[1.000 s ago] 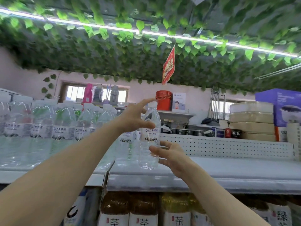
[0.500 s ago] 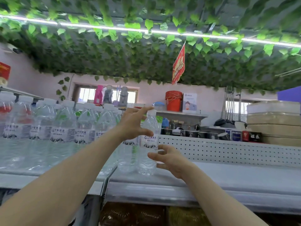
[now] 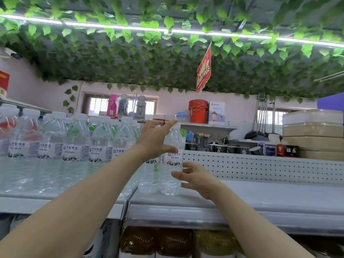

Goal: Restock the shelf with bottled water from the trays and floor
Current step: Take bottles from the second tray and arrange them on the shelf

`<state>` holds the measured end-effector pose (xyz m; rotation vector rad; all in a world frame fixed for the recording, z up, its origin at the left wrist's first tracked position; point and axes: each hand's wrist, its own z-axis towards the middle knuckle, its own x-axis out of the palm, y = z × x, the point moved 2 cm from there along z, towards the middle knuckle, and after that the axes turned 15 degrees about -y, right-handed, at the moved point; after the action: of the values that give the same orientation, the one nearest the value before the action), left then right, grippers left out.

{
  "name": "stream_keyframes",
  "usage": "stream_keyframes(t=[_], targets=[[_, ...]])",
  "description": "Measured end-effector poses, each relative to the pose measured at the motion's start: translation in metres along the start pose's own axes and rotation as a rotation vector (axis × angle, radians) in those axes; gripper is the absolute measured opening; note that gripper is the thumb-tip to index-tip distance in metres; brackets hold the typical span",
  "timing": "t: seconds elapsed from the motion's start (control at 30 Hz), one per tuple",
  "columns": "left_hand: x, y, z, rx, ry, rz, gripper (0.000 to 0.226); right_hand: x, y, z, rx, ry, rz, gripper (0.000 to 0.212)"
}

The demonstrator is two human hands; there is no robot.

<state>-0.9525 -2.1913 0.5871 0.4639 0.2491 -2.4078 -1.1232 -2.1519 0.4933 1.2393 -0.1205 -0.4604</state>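
Water bottle point(image 3: 174, 159) stands upright on the white shelf point(image 3: 260, 194), at the right end of a row of matching bottles point(image 3: 74, 146) and just in front of the perforated back panel point(image 3: 260, 168). The left hand point(image 3: 153, 141) is open with its fingers spread beside the bottle's neck and label, and the right hand point(image 3: 197, 178) is open with loosely bent fingers at the bottle's lower right side. Whether either hand actually touches the bottle cannot be told, and brown drink bottles point(image 3: 158, 241) sit on the level below.
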Motion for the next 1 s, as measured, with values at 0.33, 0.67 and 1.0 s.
stream_keyframes(t=[0.33,0.67,1.0], targets=[[-0.014,-0.012,-0.011,-0.051,0.024,-0.027,0.093,-0.003,0.017,-0.026,-0.014,-0.173,-0.227,0.070],[-0.059,-0.015,-0.076,-0.090,0.026,-0.183,0.058,-0.020,0.058,-0.108,-0.195,-0.381,-0.717,0.059],[-0.107,-0.020,-0.154,-0.289,0.120,-0.187,0.053,-0.010,0.079,-0.192,-0.253,-0.337,-1.039,0.067]])
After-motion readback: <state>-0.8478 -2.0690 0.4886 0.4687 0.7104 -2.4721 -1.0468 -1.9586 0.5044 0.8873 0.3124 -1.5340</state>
